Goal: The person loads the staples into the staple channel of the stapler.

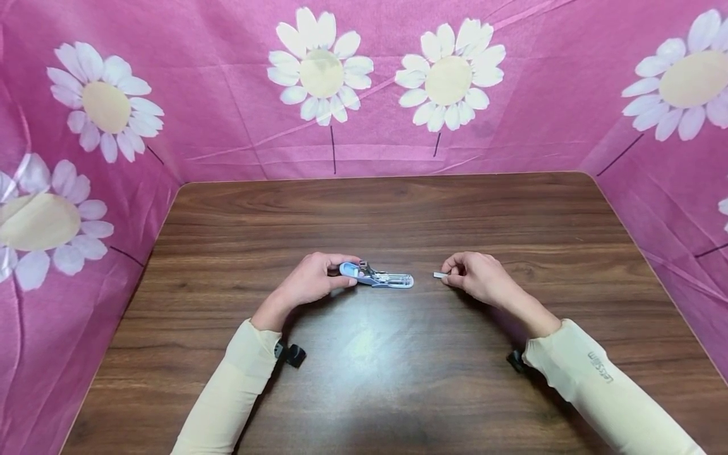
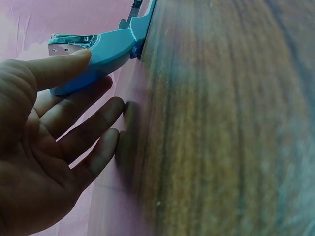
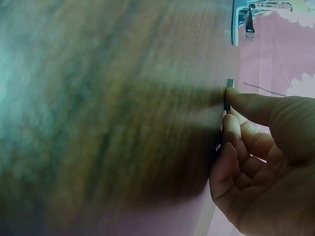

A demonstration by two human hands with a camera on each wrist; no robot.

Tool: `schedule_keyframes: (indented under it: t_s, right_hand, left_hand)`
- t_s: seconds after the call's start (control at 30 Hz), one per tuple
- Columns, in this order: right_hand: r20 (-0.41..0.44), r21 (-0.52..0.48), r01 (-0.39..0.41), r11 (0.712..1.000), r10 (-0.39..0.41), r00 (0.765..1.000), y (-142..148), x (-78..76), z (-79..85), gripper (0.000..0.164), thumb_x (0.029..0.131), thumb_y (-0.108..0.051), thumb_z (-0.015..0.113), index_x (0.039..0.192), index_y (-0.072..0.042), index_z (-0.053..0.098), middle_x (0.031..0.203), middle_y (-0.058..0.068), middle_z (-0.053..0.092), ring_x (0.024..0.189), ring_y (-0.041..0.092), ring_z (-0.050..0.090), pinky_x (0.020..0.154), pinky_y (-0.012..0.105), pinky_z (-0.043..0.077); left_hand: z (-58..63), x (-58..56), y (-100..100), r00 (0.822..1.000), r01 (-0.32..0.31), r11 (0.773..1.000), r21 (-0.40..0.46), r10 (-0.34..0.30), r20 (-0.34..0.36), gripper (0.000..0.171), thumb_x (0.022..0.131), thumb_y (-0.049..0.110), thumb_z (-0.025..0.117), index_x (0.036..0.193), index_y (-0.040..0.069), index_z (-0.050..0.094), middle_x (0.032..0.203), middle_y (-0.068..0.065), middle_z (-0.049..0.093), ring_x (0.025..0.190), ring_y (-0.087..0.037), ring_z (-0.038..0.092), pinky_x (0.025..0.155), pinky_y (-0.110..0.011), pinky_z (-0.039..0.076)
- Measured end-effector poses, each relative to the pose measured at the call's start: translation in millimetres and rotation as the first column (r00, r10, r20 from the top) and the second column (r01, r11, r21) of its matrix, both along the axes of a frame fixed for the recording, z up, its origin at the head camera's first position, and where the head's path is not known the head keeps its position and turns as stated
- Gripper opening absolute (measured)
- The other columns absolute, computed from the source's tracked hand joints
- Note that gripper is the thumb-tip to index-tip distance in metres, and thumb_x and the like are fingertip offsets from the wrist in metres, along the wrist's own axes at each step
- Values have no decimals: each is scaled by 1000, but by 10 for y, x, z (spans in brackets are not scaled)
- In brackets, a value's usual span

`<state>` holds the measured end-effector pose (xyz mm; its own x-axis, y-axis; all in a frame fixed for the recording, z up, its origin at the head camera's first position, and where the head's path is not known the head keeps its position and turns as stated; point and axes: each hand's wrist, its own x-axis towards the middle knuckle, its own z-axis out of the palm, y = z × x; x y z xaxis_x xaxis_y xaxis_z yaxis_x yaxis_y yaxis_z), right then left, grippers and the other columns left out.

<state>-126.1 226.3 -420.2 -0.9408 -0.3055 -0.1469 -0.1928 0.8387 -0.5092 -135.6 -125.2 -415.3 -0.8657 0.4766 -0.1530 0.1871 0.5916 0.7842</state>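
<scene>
A light blue stapler [image 1: 383, 278] lies opened up near the middle of the table, its metal parts exposed and its base pointing right. My left hand [image 1: 309, 278] grips its blue end between thumb and fingers; in the left wrist view the thumb lies along the blue body [image 2: 110, 51] while the lower fingers extend loosely by the tabletop. To the right, my right hand [image 1: 480, 276] pinches a small strip of staples [image 1: 439, 275] between thumb and fingertips. The strip [image 3: 230, 83] sits close to the table surface, a short gap from the stapler's base.
A brown wood-grain table [image 1: 364, 221] spreads under both hands. Pink cloth [image 1: 216, 114] with large white flowers hangs around its back and sides. A dark strap piece [image 1: 296, 355] sits at the left wrist and another [image 1: 515, 361] at the right.
</scene>
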Motion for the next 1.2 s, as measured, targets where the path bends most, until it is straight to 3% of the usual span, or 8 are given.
schedule_keyframes:
  t_s: [0.37,0.8,1.2]
  right_hand:
    - [-54,40,-37,999,39,998,10,-7,-10,5,91,-22,74,87,-20,72,72,-13,65,67,6,53,70,34,43]
    - [-69,67,-36,997,40,997,13,-2,-12,6,92,-24,72,88,-20,71,71,-13,64,68,8,54,71,36,45]
    - [-88,65,-37,997,42,995,8,13,-9,5,92,-23,72,88,-20,71,71,-12,63,67,7,54,68,34,44]
  left_hand:
    - [-9,2,-2,1000,-5,1000,15,4,17,40,92,26,76,131,25,69,79,7,71,50,-7,46,50,-24,38]
    - [-19,8,3,1000,-5,1000,24,4,22,38,92,25,76,130,26,69,78,6,71,50,-8,49,48,-24,40]
    - [-20,11,1,1000,-9,1000,10,10,-8,39,91,28,77,129,24,71,88,8,73,56,-7,48,59,-25,41]
